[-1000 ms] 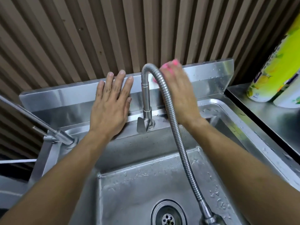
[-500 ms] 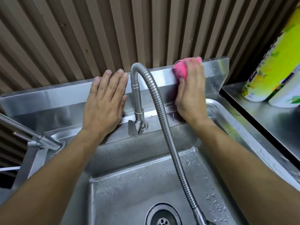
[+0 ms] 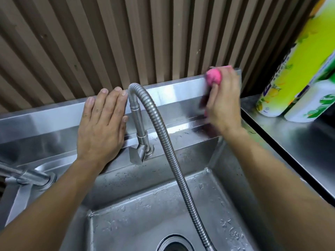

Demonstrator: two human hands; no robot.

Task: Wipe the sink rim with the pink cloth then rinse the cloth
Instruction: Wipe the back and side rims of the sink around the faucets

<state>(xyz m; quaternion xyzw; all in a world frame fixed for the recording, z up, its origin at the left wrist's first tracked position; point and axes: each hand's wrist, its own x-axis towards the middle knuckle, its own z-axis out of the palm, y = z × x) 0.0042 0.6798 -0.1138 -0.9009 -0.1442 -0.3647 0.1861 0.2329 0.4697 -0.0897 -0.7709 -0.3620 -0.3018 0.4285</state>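
A steel sink (image 3: 148, 201) has a raised back rim (image 3: 174, 91) against a ribbed wall. My right hand (image 3: 223, 104) presses a bunched pink cloth (image 3: 213, 77) against the top right end of that back rim; most of the cloth is hidden under my fingers. My left hand (image 3: 103, 124) lies flat on the rim, fingers apart, just left of the faucet, and holds nothing. The flexible steel faucet hose (image 3: 168, 145) arcs from the rim down over the basin between my arms.
A steel counter (image 3: 297, 142) adjoins the sink on the right, with a green-yellow bottle (image 3: 297, 66) and a white-green bottle (image 3: 311, 104) at its back. A second tap (image 3: 30, 176) sits at the left. The drain (image 3: 174, 244) is at the bottom edge.
My right hand has slid the pink cloth rightward along the back rim, from beside the faucet to the rim's right end. My left hand has stayed flat on the rim.
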